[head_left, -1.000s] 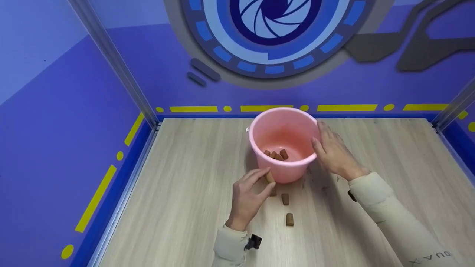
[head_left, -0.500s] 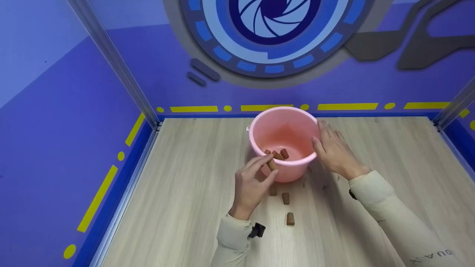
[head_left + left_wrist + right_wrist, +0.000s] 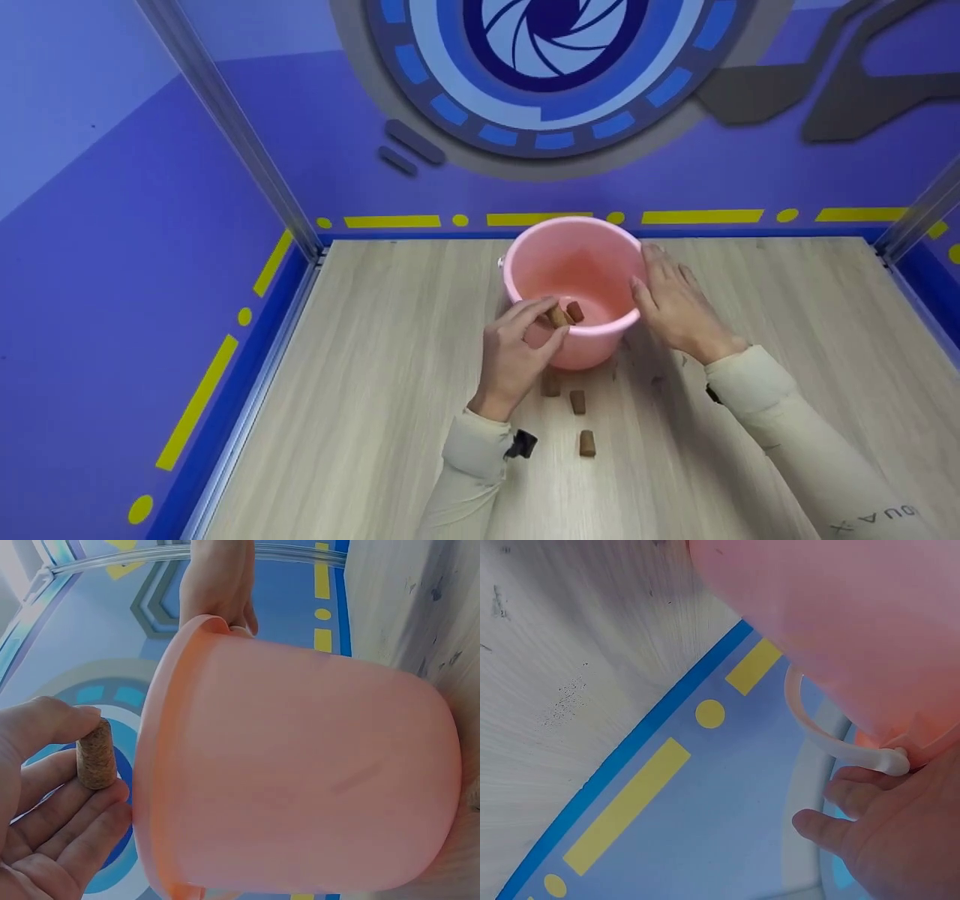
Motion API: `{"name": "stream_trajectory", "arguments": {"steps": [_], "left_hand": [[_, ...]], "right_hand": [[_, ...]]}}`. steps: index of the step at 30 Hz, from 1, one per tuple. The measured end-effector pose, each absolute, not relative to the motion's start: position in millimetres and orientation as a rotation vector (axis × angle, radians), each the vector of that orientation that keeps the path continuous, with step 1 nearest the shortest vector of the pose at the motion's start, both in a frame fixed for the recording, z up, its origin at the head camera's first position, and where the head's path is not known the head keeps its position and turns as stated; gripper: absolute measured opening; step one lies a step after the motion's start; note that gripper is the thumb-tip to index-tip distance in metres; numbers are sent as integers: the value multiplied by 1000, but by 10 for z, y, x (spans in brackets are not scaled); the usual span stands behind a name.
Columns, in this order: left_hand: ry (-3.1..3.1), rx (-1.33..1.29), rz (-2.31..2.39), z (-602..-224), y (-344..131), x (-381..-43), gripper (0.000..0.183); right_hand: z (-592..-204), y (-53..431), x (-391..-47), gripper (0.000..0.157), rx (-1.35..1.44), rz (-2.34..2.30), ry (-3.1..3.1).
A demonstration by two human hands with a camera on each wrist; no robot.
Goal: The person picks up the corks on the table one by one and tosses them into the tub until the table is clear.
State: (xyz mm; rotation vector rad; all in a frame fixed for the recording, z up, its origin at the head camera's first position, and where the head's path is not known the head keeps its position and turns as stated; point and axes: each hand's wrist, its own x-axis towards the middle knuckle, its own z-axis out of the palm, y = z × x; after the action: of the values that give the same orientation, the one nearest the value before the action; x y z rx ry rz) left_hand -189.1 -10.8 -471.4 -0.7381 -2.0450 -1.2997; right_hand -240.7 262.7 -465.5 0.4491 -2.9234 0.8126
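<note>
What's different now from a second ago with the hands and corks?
The left hand moved forward and up, bringing the cork it pinches from in front of the pink bucket to above its near edge. Nothing was newly grabbed or let go. The right hand stayed on the bucket's side, and the bucket and three corks on the table stayed put.
</note>
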Motion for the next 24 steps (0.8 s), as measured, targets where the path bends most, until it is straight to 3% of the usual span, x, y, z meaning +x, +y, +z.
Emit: {"name": "stream_trajectory", "arguments": {"steps": [24], "left_hand": [[-2096, -703, -1252, -4725, -41, -2101, 40]], "right_hand": [[-4683, 2625, -2434, 72, 450, 857, -2891]]}}
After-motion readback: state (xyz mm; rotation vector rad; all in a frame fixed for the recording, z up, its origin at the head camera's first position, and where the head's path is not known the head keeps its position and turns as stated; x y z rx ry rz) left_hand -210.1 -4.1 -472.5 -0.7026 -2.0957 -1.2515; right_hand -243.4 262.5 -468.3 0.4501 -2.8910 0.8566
